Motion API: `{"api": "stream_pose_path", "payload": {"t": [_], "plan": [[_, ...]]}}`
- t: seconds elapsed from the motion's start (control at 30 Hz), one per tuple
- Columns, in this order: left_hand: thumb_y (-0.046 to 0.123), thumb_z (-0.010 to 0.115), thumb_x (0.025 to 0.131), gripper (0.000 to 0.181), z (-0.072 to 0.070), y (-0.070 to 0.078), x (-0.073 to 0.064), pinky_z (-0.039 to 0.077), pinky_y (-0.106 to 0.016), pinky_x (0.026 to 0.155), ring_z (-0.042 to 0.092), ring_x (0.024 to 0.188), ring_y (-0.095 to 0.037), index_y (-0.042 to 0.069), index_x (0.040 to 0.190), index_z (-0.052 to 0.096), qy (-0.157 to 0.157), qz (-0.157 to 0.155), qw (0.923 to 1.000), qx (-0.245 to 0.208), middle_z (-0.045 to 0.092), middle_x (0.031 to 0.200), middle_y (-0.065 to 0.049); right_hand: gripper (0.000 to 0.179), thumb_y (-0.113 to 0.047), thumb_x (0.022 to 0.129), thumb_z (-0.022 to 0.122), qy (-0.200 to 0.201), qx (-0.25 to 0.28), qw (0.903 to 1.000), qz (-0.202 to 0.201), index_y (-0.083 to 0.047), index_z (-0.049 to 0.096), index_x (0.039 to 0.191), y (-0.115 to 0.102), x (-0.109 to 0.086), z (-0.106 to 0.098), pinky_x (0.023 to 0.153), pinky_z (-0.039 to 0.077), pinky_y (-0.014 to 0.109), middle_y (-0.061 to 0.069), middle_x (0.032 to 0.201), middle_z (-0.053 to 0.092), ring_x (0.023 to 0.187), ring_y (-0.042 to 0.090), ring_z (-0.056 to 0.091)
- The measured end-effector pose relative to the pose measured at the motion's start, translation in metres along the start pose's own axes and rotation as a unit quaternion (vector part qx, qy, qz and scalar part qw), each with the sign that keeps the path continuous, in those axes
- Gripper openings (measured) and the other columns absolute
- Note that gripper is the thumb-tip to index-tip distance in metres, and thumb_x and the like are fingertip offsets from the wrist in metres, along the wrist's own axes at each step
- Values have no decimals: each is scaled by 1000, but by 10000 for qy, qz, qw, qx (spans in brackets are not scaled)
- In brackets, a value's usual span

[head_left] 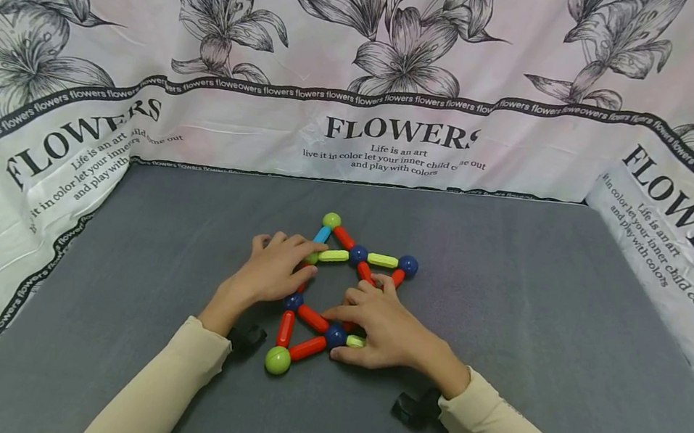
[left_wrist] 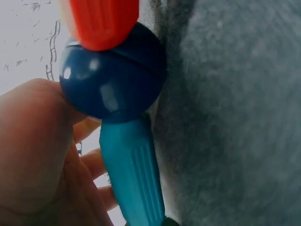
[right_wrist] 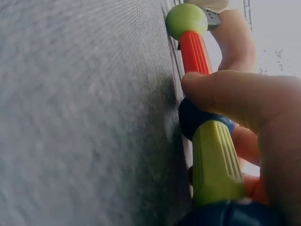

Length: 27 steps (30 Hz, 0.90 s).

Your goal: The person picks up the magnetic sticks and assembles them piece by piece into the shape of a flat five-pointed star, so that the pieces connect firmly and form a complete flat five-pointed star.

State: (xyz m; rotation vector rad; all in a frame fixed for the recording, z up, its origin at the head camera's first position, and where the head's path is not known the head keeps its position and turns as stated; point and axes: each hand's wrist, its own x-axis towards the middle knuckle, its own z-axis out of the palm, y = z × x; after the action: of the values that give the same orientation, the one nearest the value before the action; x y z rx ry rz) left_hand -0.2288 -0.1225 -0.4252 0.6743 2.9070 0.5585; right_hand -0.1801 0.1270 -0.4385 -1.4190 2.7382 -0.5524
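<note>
A building-toy frame of coloured rods and balls lies flat on the grey table. My left hand holds its left side, fingertips over a green ball. In the left wrist view, the thumb rests against a blue ball between a red rod and a teal rod. My right hand grips the near right part. Its thumb presses beside a blue ball joined to a yellow-green rod, with other fingers behind. The palm hides some rods.
A green ball forms the frame's near corner, and another green ball its far tip. A dark blue ball ends the right side. Black wrist cameras sit under both wrists. Flower-printed cloth borders the grey table.
</note>
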Motion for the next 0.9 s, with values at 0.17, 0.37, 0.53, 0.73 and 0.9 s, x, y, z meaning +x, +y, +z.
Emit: {"api": "stream_pose_path", "payload": {"t": [0.17, 0.37, 0.53, 0.73, 0.9], "plan": [[38, 57, 104, 49, -11, -8, -2, 21, -66, 110, 47, 131, -36, 28, 151, 50, 139, 60, 9995, -282, 54, 149, -7, 42, -46, 89, 75, 327, 522, 9981, 21, -26, 72, 126, 11, -3, -11, 101, 31, 49, -8, 102, 62, 96, 8, 46], [37, 64, 99, 51, -32, -20, -8, 25, -64, 107, 47, 130, -32, 25, 147, 52, -229, -81, 9971, -727, 55, 146, -8, 34, -16, 94, 68, 1490, 891, 9811, 853, -15, 70, 127, 54, -14, -27, 95, 29, 48, 4, 125, 65, 117, 25, 50], [23, 65, 97, 51, -39, -34, -13, 34, -63, 106, 50, 128, -34, 23, 146, 48, -856, -345, 9898, -1082, 59, 141, -12, 47, -13, 97, 65, 1134, 1252, 9736, 1534, -13, 57, 144, 83, -28, -29, 94, 28, 47, 10, 144, 57, 127, 32, 45], [15, 63, 98, 39, -32, -38, -9, 51, -47, 89, 58, 112, -31, 19, 136, 54, -667, -289, 9922, -1014, 67, 124, -13, 36, -15, 99, 66, 1058, 1553, 9709, 1483, -15, 65, 135, 98, -35, -25, 87, 26, 40, 9, 135, 65, 118, 27, 49], [14, 60, 101, 29, -24, -35, -3, 54, -44, 86, 65, 106, -28, 16, 130, 57, -277, 42, 9950, -959, 70, 121, -13, 32, -13, 99, 65, 1351, 1801, 9616, 1571, -14, 67, 131, 104, -38, -23, 90, 26, 41, 9, 133, 66, 118, 27, 50]]}}
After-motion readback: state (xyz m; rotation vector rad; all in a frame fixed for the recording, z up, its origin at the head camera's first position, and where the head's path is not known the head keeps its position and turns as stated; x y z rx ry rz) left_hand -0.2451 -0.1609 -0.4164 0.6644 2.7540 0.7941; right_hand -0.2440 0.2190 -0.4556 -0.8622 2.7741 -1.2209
